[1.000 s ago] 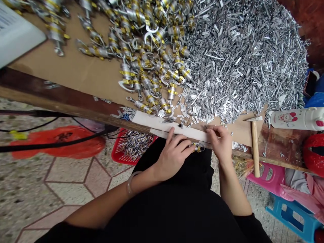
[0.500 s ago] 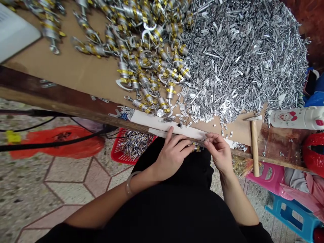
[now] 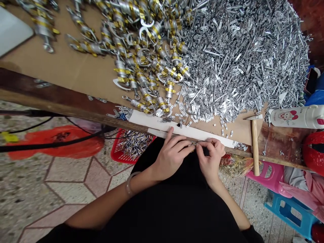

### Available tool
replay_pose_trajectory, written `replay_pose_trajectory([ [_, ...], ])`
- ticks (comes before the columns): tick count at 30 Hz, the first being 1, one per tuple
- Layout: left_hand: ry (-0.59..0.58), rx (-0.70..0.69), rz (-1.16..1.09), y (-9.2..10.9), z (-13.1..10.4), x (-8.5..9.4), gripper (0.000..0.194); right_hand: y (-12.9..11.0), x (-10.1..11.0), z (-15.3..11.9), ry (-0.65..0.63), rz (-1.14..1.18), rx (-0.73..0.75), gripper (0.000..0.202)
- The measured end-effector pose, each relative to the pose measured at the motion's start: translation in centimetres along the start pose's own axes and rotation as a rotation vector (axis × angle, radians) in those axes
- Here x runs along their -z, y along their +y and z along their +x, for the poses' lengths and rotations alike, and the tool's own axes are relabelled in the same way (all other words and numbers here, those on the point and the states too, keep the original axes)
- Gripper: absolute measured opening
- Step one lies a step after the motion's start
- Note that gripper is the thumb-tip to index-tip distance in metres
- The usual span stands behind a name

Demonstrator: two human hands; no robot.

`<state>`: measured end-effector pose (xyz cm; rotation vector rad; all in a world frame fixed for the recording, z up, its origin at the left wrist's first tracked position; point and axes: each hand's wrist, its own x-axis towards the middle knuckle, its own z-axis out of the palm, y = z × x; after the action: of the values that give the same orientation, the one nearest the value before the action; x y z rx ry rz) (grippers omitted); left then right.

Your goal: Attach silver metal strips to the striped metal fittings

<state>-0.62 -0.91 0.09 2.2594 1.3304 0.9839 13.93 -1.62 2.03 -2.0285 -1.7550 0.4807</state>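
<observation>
My left hand [image 3: 171, 157] is at the table's front edge, its index finger stretched over a white strip [image 3: 154, 120]. Its thumb and other fingertips pinch a small metal part [image 3: 194, 143], mostly hidden by the fingers. Close against it from the other side, my right hand [image 3: 210, 158] is closed in a pinch at that same part. A thin, wire-like piece shows between the fingertips, too small to name. Loose perforated metal plates [image 3: 181, 117] lie just beyond the strip.
Silver-and-yellow clamp assemblies [image 3: 121, 69] pile up at the left, loose metal parts [image 3: 235, 57] at the right. A hammer [image 3: 255, 145] overhangs the edge beside a white bottle [image 3: 295, 116]. Below are a red basket [image 3: 117, 152], a pink stool [image 3: 272, 172] and a blue stool [image 3: 291, 212].
My right hand has moved left and turned, its fingertips now meeting those of the left. The yellow-and-silver piece below the fingers is now mostly covered. My left hand stays nearly in place.
</observation>
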Motion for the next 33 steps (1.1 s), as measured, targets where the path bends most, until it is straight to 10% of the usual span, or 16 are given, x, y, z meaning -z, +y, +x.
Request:
replay_pose_trajectory([
  [8,-0.016,0.015,-0.019,0.1,0.1,0.1,0.017,0.5,0.6,1.4,-0.079,0.05,-0.055,0.016],
  [13,-0.002,0.02,-0.009,0.1,0.3,0.1,0.018,7.1,3.9,6.4,0.362,-0.284,-0.208,0.036],
  [20,-0.006,0.017,0.006,0.0,0.3,0.1,0.019,13.7,7.1,11.6,0.329,-0.399,-0.285,0.017],
  [26,-0.016,0.015,-0.013,0.0,0.3,0.1,0.019,8.4,7.3,7.5,0.254,-0.332,-0.164,0.028],
  [30,-0.014,0.016,-0.005,0.0,0.3,0.1,0.018,3.9,6.4,1.5,-0.112,-0.146,0.09,0.025],
  [33,-0.003,0.0,-0.004,-0.1,0.2,0.0,0.018,2.6,5.4,-1.1,-0.114,-0.012,0.288,0.031],
])
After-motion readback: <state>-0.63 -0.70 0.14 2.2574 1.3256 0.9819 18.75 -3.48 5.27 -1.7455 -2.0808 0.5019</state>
